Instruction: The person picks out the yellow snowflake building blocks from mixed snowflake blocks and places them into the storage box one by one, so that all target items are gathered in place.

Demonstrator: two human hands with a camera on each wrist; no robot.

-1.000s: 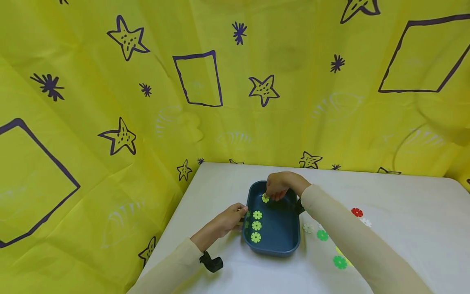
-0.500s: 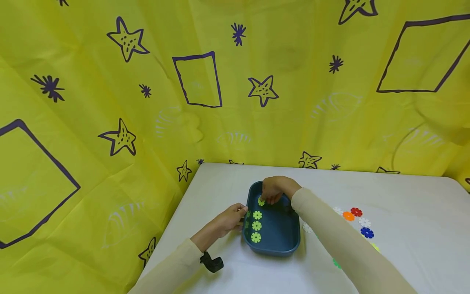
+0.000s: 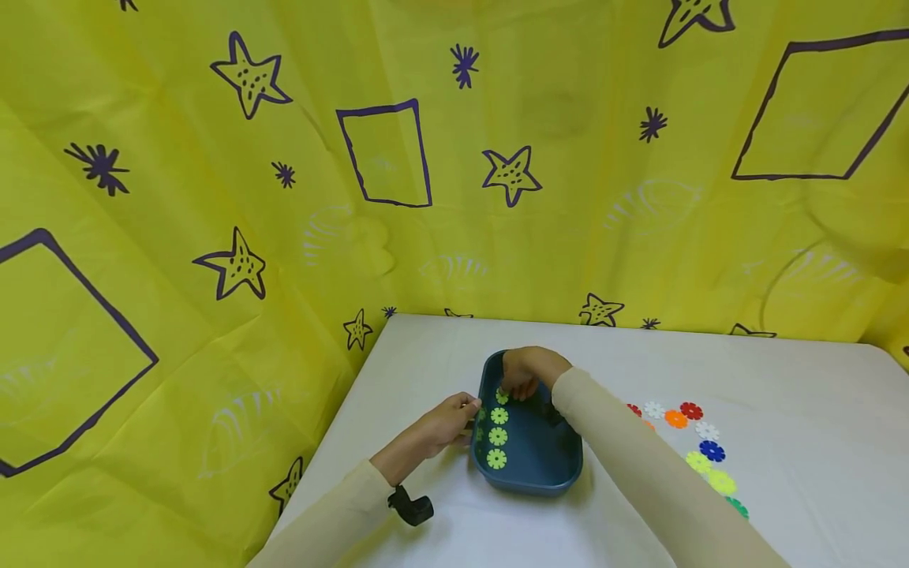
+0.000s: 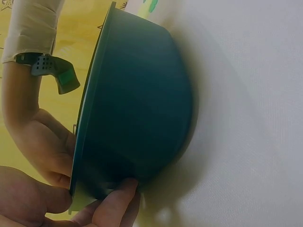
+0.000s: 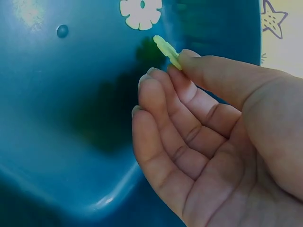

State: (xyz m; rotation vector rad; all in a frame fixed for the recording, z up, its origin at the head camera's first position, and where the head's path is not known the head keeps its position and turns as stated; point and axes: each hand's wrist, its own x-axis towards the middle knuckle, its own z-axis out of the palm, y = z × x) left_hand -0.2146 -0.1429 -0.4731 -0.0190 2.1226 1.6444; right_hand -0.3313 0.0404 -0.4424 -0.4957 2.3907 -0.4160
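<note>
The right hand (image 3: 523, 374) is down in the far end of the tub (image 3: 543, 454), pinching a yellow-green disc (image 5: 166, 52) between thumb and fingertip, tilted on edge! Just on the near side, three more discs (image 3: 498, 436) lie in a line along the tub's left side. And the left hand (image 3: 447, 421) grips the left rim, fingers against the outer wall. Over right, coloured discs (image 3: 712, 450) dot the white table (image 3: 426, 355), beyond the right sleeve (image 3: 625, 465).

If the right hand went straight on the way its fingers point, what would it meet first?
The right hand would probably meet the floor of the blue tub, perhaps with its pinched yellow-green flower piece touching first; depth is hard to judge.
</note>
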